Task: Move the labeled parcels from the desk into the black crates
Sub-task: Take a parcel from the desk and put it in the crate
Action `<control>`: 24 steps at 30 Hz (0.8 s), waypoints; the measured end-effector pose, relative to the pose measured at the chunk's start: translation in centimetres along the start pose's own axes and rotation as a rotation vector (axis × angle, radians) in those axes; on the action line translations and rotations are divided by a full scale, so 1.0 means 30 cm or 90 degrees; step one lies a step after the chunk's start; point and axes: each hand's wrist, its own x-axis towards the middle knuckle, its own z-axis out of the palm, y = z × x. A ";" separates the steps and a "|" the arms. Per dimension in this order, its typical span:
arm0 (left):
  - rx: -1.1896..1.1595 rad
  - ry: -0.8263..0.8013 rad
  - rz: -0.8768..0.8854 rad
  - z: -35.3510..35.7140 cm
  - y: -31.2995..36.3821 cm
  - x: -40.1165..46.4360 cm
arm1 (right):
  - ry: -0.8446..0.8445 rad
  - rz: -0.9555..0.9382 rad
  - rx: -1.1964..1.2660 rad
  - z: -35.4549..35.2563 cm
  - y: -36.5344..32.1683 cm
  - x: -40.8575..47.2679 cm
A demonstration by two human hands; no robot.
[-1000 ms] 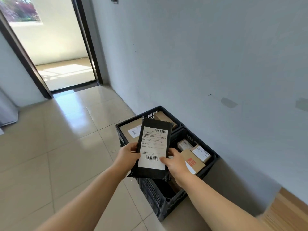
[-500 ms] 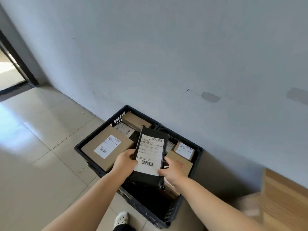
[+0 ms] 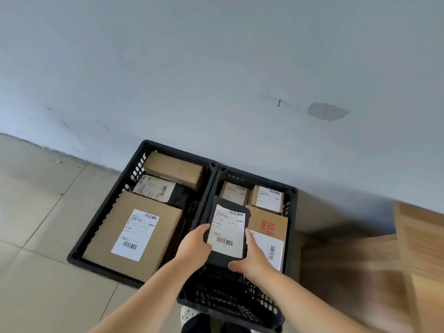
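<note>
Against the wall stand two black crates: the left crate [image 3: 101,227] holds three parcels, the right crate [image 3: 292,212] four. Above the right one, a black labeled parcel [image 3: 227,233] is gripped between the left hand [image 3: 193,246] and right hand [image 3: 252,258], fingers curled around its side edges.

The two crates [image 3: 289,239] are black with little holes in their sides. The parcel [image 3: 228,230] held up is black with a white label and black stripes. The big box [image 3: 134,233] on the left is brown with a white label. The right box [image 3: 268,224] has orange letters. The wall [image 3: 216,68] is pale blue-grey. The floor [image 3: 43,212] is beige.
</note>
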 end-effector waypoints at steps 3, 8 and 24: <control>0.029 -0.026 0.010 0.029 -0.024 0.080 | -0.036 0.021 -0.025 0.000 0.014 0.074; 0.060 -0.062 0.011 0.073 -0.060 0.188 | -0.027 -0.005 -0.126 -0.011 0.043 0.195; 0.424 -0.094 0.207 0.199 -0.111 0.459 | 0.143 -0.121 -0.394 0.085 0.246 0.458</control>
